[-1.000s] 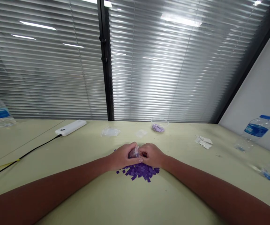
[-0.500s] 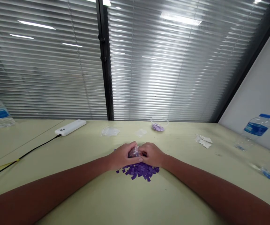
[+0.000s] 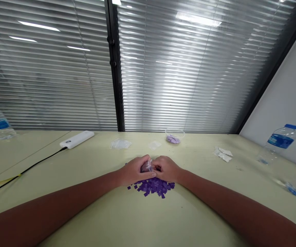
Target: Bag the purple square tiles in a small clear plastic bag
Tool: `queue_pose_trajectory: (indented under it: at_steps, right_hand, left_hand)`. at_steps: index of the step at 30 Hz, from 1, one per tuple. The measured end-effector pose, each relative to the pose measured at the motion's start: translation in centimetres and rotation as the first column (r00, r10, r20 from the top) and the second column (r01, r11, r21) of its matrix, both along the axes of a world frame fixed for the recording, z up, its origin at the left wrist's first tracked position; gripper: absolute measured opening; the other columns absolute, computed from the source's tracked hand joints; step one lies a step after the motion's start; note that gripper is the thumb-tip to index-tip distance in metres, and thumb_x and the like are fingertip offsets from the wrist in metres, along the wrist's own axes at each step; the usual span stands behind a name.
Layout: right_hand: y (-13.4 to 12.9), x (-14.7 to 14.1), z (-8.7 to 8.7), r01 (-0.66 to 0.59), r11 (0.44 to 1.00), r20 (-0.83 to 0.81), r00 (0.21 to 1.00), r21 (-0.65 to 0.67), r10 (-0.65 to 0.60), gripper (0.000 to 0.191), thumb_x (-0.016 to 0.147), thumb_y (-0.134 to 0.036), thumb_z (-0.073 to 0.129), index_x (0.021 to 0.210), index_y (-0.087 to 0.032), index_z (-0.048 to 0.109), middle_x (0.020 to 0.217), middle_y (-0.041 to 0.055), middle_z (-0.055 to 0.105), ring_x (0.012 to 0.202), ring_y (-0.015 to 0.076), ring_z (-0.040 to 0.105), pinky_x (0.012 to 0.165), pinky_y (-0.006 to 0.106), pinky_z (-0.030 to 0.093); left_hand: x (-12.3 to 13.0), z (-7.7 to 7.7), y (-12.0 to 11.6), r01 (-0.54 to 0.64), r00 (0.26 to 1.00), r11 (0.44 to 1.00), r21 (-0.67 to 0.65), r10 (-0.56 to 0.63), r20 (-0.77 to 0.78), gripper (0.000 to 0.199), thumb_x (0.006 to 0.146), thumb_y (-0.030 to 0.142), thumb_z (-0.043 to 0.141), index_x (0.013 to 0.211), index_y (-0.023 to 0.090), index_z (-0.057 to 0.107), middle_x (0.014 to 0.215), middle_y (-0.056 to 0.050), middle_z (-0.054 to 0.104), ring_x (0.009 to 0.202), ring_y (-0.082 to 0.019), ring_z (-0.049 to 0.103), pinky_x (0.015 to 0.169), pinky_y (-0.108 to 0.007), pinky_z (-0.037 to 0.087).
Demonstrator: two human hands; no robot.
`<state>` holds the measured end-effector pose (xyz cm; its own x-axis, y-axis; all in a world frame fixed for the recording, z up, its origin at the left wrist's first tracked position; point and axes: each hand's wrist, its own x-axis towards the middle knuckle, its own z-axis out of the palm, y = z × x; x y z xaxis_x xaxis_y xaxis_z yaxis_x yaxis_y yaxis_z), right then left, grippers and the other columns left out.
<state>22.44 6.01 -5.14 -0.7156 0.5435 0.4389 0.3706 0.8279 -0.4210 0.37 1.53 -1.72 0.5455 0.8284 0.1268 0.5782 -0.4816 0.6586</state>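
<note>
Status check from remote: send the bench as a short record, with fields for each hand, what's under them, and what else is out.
Left hand: gripping a small clear bag
Right hand: on the same bag, fingers curled
Below hands: pile of purple squares on the pale table
Rest: clear bowl with purple pieces, white power bank, water bottle

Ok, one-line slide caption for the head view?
Left hand and right hand hold a small clear bag above a pile of purple squares.
</note>
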Motion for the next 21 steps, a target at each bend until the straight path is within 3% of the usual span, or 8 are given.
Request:
queue_pose_trajectory:
  at_steps: [21]
  right_hand:
    - [-0.16, 0.01, 0.30, -0.007, 1.000, -0.010, 1.000, -0.029, 0.007, 0.027, 0.084, -0.025, 0.065, 0.065, -0.019, 0.047, 0.059, -0.0055, 0.050, 0.058, 0.0102, 0.043, 0.063, 0.026, 0.030]
  left_hand:
    - [0.10, 0.26, -0.25, -0.007, 1.000, 1.000, -0.020, 0.007, -0.004, 0.048, 0.089, 0.066, 0.069, 0.091, 0.022, 0.049, 0.082, 0.004, 0.050, 0.076, -0.017, 0.048, 0.064, -0.028, 0.030]
